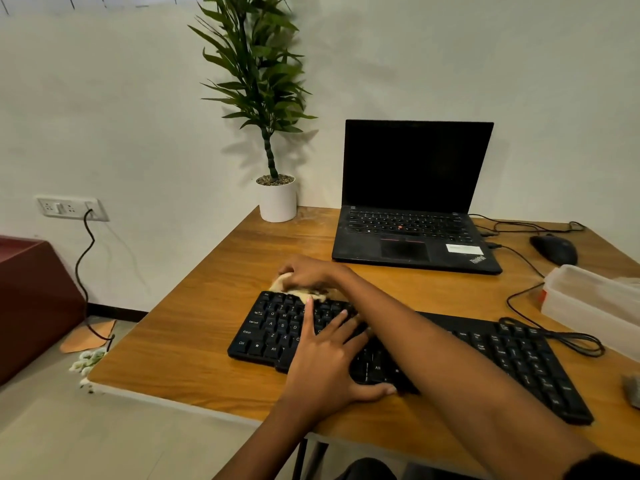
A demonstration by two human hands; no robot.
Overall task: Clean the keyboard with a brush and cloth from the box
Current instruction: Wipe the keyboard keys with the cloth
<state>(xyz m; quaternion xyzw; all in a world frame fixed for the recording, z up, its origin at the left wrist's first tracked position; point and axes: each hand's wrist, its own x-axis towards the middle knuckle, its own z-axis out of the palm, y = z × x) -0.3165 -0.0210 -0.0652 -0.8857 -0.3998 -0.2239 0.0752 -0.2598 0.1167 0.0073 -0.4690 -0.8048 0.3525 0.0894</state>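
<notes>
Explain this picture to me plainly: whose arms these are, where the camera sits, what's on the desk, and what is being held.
There is no machine here. A person wears a wide-angle camera on the head, looking forward and down, so the arms are their own. The right hand reaches across and presses a light-coloured cloth on the top left edge of the black keyboard. The left hand lies flat on the keys, apparently steadying it, and holds nothing. On the wooden desk also stand an open ThinkPad laptop with a dark screen, a black mouse, a potted plant and a translucent plastic box at the right edge.
</notes>
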